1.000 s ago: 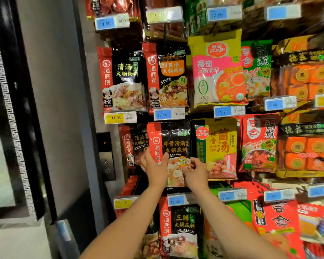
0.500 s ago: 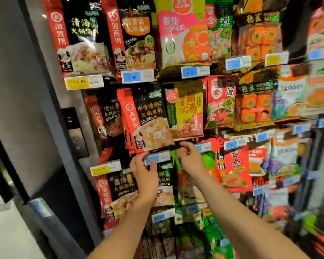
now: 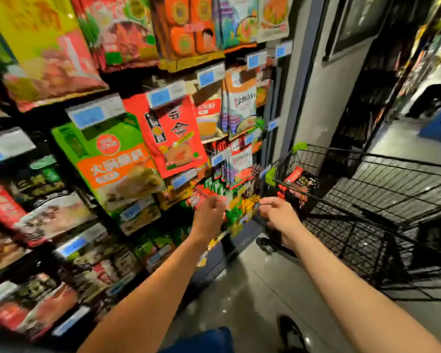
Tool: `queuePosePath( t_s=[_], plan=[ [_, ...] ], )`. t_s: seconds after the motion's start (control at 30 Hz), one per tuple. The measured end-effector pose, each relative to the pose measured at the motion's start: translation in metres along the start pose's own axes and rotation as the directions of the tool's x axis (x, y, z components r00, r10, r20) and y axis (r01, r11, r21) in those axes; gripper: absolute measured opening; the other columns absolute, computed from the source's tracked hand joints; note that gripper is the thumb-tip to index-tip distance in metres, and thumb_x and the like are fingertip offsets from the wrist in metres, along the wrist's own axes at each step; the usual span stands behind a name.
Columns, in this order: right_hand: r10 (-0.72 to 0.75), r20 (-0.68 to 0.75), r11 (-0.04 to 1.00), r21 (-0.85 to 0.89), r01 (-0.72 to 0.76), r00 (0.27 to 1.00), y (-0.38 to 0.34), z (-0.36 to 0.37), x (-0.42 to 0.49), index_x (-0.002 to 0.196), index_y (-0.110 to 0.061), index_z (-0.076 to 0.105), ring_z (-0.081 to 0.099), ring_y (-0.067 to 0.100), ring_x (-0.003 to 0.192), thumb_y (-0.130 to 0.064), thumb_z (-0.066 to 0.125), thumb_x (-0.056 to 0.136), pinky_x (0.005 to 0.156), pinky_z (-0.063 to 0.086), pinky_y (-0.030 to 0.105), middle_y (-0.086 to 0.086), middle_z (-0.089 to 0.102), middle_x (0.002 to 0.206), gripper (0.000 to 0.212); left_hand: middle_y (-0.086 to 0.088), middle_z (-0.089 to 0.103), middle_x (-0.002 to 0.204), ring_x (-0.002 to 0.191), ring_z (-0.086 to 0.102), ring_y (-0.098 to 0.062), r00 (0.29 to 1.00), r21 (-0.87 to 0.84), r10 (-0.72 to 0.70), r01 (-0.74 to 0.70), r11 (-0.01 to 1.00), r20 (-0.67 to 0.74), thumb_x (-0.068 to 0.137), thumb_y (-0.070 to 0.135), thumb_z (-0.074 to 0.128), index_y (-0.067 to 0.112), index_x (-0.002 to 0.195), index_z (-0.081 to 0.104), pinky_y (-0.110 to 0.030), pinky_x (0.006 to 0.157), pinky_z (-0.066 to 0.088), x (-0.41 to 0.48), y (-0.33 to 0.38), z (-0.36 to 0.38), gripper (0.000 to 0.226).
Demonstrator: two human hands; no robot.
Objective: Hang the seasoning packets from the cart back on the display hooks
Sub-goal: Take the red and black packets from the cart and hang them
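Nearby, red packet (image 3: 175,138) reads 舍 — green packet (image 3: 112,159) 火锅.

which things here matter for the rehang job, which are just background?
Job:
- cart, black wire
- red and black packets lying in it
- left hand and right hand, both empty, between display and cart

Background:
- green and orange packet, already hanging
- red packet, already hanging
- blue price tags
- grey pillar
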State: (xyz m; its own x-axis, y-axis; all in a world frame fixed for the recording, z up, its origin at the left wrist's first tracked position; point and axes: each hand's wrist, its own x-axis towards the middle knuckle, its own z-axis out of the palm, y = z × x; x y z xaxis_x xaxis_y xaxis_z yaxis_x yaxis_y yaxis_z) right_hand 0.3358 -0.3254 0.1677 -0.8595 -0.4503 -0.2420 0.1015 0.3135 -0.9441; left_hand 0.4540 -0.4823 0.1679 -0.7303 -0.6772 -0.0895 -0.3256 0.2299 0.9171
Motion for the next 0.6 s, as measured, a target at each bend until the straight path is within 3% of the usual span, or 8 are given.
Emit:
queuePosePath(
  t_s=[0.1,0.2,0.3,0.37,0.5,0.57,0.6],
  plan=[
    [0.115,-0.049,0.992,0.058,-0.112,0.992,0.029,-0.052,0.031,0.11,-0.004,0.069,0.055,0.017,0.07,0.004,0.058,0.097,0.052,0.042,0.019,0.011,0.064,0.087,0.019,0.0,0.063,0.074,0.071,0.059,-0.017,0.996,-0.03,-0.002,0.004,1.0,0.086,0.091,0.023,0.06,0.023,0.078,0.062,-0.037,0.073,0.048,0.027,-0.002,0.074,0.014],
    [0.178,-0.104,0.983,0.07,-0.172,0.979,0.054,-0.103,0.073,0.101,-0.016,0.07,0.059,0.017,0.077,0.0,0.06,0.096,0.057,0.041,0.023,0.008,0.069,0.091,0.019,0.004,0.062,0.073,0.057,0.055,0.001,0.986,-0.027,-0.051,0.056,0.998,0.16,0.1,0.008,0.06,0.026,0.084,0.063,-0.023,0.062,0.044,0.061,-0.001,0.144,0.024],
    [0.201,-0.18,0.98,0.053,-0.194,0.963,0.076,-0.154,0.133,0.093,-0.021,0.071,0.057,0.01,0.068,0.0,0.061,0.095,0.058,0.04,0.018,0.005,0.07,0.086,0.024,0.003,0.071,0.089,0.083,0.064,-0.013,0.977,-0.004,-0.098,0.101,0.995,0.187,0.099,0.01,0.061,0.03,0.093,0.068,-0.024,0.075,0.047,0.104,0.005,0.209,0.021],
    [0.234,-0.192,0.972,0.052,-0.228,0.953,0.082,-0.186,0.171,0.096,-0.02,0.073,0.056,0.01,0.064,-0.001,0.06,0.095,0.057,0.04,0.02,0.006,0.071,0.084,0.024,0.005,0.073,0.093,0.089,0.068,-0.016,0.968,0.032,-0.112,0.107,0.994,0.223,0.098,0.019,0.063,0.036,0.093,0.067,-0.027,0.081,0.05,0.137,0.014,0.25,0.019],
    [0.34,-0.076,0.937,0.116,-0.331,0.937,0.092,-0.229,0.232,0.107,-0.011,0.07,0.061,0.018,0.07,0.001,0.058,0.096,0.058,0.045,0.024,0.011,0.069,0.089,0.02,0.006,0.074,0.095,0.096,0.072,-0.022,0.951,0.099,-0.147,0.124,0.987,0.272,0.099,0.018,0.063,0.038,0.093,0.068,-0.03,0.082,0.055,0.193,0.041,0.32,0.021],
    [0.386,-0.044,0.912,0.166,-0.375,0.921,0.101,-0.244,0.258,0.117,-0.008,0.066,0.065,0.016,0.075,-0.002,0.06,0.098,0.063,0.052,0.024,0.007,0.071,0.093,0.022,0.004,0.074,0.099,0.101,0.071,-0.022,0.942,0.12,-0.142,0.11,0.987,0.304,0.1,0.023,0.062,0.031,0.103,0.072,-0.037,0.092,0.055,0.213,0.053,0.351,0.014],
    [0.42,-0.042,0.893,0.199,-0.404,0.907,0.108,-0.25,0.27,0.113,-0.009,0.066,0.067,0.012,0.069,0.0,0.059,0.098,0.06,0.053,0.022,0.002,0.073,0.085,0.019,0.002,0.074,0.1,0.101,0.07,-0.022,0.935,0.131,-0.149,0.112,0.985,0.323,0.1,0.025,0.061,0.027,0.109,0.073,-0.039,0.094,0.054,0.223,0.054,0.366,0.015]
  ],
)
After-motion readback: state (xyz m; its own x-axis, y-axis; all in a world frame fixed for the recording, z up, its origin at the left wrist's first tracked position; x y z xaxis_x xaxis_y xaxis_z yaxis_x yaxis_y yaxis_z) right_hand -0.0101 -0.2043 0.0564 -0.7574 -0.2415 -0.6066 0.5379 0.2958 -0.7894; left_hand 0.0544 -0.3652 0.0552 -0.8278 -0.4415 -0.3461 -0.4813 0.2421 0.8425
